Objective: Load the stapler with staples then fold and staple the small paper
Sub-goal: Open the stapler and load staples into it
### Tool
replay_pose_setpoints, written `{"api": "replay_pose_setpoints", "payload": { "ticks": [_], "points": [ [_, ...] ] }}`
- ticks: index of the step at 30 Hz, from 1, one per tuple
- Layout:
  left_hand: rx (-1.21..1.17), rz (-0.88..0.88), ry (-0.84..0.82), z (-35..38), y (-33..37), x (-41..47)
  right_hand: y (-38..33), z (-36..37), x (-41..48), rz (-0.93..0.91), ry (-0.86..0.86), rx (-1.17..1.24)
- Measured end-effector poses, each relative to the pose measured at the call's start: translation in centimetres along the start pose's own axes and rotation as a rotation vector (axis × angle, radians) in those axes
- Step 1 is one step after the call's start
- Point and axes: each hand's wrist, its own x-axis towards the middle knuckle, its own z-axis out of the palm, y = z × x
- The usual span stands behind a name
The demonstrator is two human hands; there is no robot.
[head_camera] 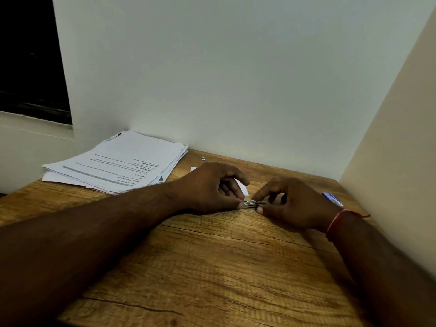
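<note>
Head view is showing both forearms stretching forward across a wooden desk (212, 267) and meeting near its far edge. The left hand (210, 185) is resting its heel on the wood, knuckles up. Its thumb and a curled finger are pinching the left end of a small silvery stapler (256, 204), while its index finger is arching above, clear of the metal. The right hand (292, 204) is lying opposite, wrist low and turned inward, with a red thread (336, 223) circling the wrist. Its thumb is pressing the stapler's near side and its bent index finger is coming down on top, so it is gripping the right end. The other fingers are tucked behind, and I cannot tell what they are touching.

The stapler is sitting low over the desk between the two hands, mostly hidden by fingertips. Whether it is open cannot be told.

The small paper (245, 190) is lying flat just behind the left hand, partly covered by it. A blue box (331, 198) is lying near the right wrist. A stack of printed sheets (122, 164) is sitting in the far left corner against the wall (236, 79).
</note>
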Motion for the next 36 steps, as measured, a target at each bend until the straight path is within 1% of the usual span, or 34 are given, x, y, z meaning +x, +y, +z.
{"api": "replay_pose_setpoints", "payload": {
  "ticks": [3, 7, 9, 11, 14, 16, 18, 20, 22, 25, 28, 30, 32, 36],
  "points": [
    [-0.003, 0.001, -0.013, -0.1, 0.0, 0.0, 0.0, 0.1, 0.2, 0.045, 0.000, -0.004],
    [0.049, 0.010, -0.008, -0.2, 0.0, 0.1, -0.1, -0.1, 0.0, 0.062, -0.052, -0.040],
    [0.076, 0.016, 0.005, -0.2, -0.1, 0.1, 0.2, -0.1, 0.0, 0.051, -0.015, -0.015],
    [0.088, 0.020, 0.024, -0.2, -0.2, 0.1, 0.8, -0.1, 0.2, 0.050, 0.054, 0.124],
    [0.133, 0.045, 0.037, -0.3, -0.3, 0.2, 1.7, -0.1, 0.4, 0.071, 0.161, 0.506],
    [0.138, 0.051, 0.041, -0.2, -0.4, 0.2, 2.1, -0.4, 0.4, 0.065, 0.216, 0.692],
    [0.113, 0.039, 0.040, -0.1, -0.4, 0.2, 2.6, -0.6, 0.4, 0.081, 0.259, 0.824],
    [0.101, 0.027, 0.030, 0.0, -0.3, 0.3, 3.0, -0.6, 0.6, 0.118, 0.310, 0.873],
    [0.098, 0.017, 0.018, -0.1, -0.2, 0.4, 2.9, -0.2, 0.8, 0.148, 0.367, 0.848],
    [0.094, 0.003, 0.007, 0.2, -0.1, 0.3, 1.8, 0.4, 0.8, 0.125, 0.471, 0.706],
    [0.075, -0.010, -0.017, 0.2, 0.1, 0.2, 0.2, 1.0, 0.8, 0.056, 0.566, 0.517],
    [0.093, -0.009, -0.053, -0.1, 0.3, 0.2, -0.5, 1.1, 0.7, -0.004, 0.588, 0.386],
    [0.126, -0.005, -0.081, -0.3, 0.3, 0.1, -1.1, 1.3, 0.5, -0.056, 0.540, 0.296],
    [0.121, -0.014, -0.069, -0.4, 0.2, 0.1, -1.7, 1.4, 0.1, -0.164, 0.328, 0.209]
  ]
}}
